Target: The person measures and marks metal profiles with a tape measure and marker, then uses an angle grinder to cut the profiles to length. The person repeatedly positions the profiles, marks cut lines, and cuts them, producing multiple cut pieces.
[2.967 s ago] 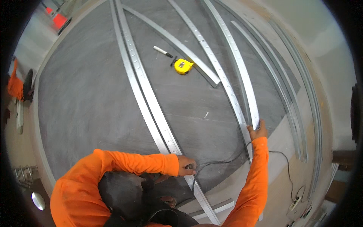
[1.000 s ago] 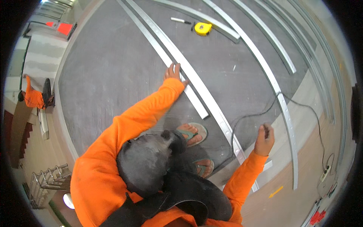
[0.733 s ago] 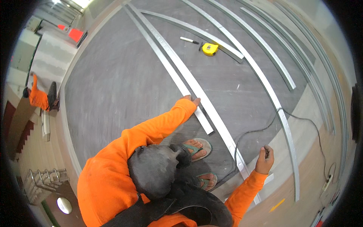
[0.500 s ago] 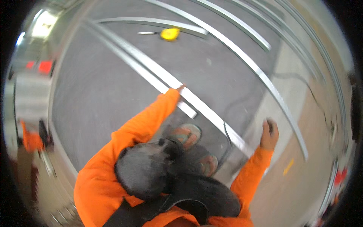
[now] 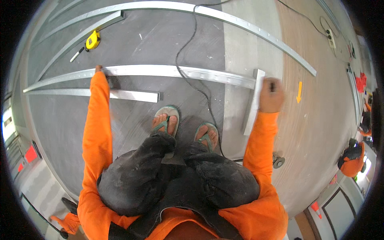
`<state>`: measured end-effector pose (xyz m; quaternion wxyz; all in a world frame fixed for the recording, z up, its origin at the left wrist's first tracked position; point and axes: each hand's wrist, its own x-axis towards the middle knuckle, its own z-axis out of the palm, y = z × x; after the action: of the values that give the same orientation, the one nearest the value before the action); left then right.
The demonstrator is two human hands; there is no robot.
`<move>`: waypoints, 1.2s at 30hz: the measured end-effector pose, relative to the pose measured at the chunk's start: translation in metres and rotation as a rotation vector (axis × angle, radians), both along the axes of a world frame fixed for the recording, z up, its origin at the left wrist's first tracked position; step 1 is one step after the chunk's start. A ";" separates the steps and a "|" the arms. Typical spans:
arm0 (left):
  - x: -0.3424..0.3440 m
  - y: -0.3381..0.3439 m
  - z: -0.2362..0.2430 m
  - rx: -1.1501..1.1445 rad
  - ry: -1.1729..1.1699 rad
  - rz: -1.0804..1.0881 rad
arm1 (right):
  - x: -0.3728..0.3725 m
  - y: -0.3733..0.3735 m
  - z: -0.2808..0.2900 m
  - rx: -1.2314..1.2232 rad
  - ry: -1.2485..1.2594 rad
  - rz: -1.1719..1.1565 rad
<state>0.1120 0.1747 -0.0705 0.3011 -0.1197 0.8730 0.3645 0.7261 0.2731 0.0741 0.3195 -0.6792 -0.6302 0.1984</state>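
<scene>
A long silver metal stud [image 5: 160, 71] lies across the floor in front of my feet. My left hand [image 5: 99, 69] is closed on its left part, with most of the fingers hidden. Closed in a fist at the right, my right hand [image 5: 272, 97] shows a dark spot between the fingers; what it holds I cannot make out. Just left of that fist, a short metal piece [image 5: 251, 114] stands crosswise at the stud's right end. A second metal stud [image 5: 134, 95] lies nearer me, its cut end close to my left foot.
Beyond the stud lie a yellow tape measure [image 5: 93, 40] and a marker [image 5: 77, 55]. More metal studs [image 5: 236, 22] curve along the far side. A black cable [image 5: 186, 44] crosses the long stud. Two people in orange, one at right [image 5: 352, 160], are at the edges.
The view has turned, so the long stud now runs nearly level. The short metal piece now shows at its right end. My left hand stays at the stud; my right remains closed.
</scene>
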 end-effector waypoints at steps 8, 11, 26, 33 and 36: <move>-0.042 0.007 0.019 -0.212 0.197 -0.118 | -0.069 -0.072 -0.049 -0.533 -0.190 0.386; -0.059 -0.016 0.027 -0.647 0.376 -0.410 | -0.077 -0.060 -0.057 -0.582 -0.296 0.488; 0.029 0.011 0.041 -0.175 0.023 -0.121 | -0.015 -0.007 -0.083 -0.303 -0.383 0.147; -0.010 -0.006 0.044 -0.240 0.246 0.177 | 0.046 0.003 -0.088 -0.290 -0.346 -0.095; -0.032 -0.019 0.057 -0.088 0.262 0.394 | 0.051 -0.003 -0.087 -0.317 -0.290 -0.080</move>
<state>0.0796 0.1557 -0.0139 0.1027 -0.2521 0.8795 0.3903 0.7774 0.2703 -0.0126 0.1225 -0.7668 -0.6032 0.1823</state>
